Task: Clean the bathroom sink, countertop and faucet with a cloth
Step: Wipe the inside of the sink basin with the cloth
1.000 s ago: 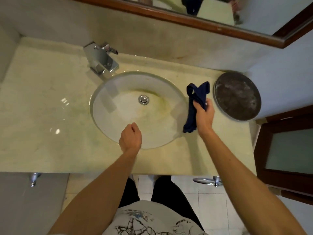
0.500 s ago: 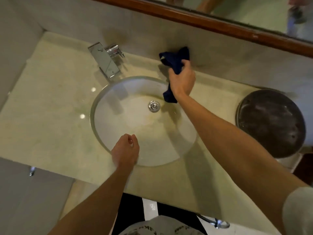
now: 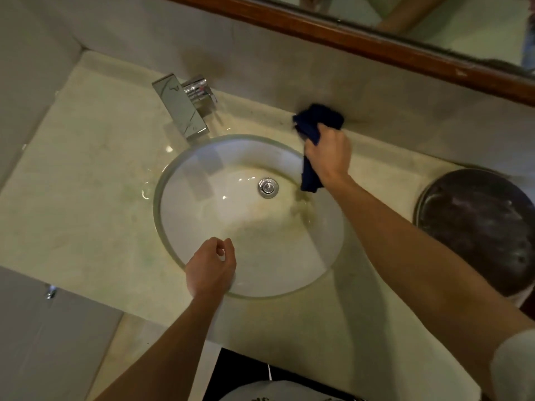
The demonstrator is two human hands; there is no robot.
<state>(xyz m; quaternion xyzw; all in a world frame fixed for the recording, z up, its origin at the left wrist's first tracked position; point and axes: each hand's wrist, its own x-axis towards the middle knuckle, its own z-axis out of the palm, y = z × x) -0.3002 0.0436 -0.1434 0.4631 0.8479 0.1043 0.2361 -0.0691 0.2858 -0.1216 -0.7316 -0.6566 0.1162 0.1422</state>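
Observation:
A round white sink [image 3: 202,215] with a metal drain [image 3: 268,187] is set into the pale stone countertop [image 3: 81,180]. A chrome faucet [image 3: 182,107] stands at the basin's back left. My right hand [image 3: 328,156] grips a dark blue cloth [image 3: 317,120] at the back of the countertop, against the base of the wall. One end of the cloth hangs below my hand over the basin's back rim. My left hand [image 3: 210,267] hovers over the front rim of the sink, fingers loosely curled, holding nothing.
A round dark metal tray [image 3: 480,227] sits on the countertop's right end. A wood-framed mirror [image 3: 376,44] runs along the wall above. A side wall [image 3: 31,91] closes off the left. Floor tiles show below the counter's front edge.
My right hand carried the cloth from beside the tray, over the basin, to the counter's back edge by the wall. My left hand stayed at the sink's front rim. The camera leaned closer.

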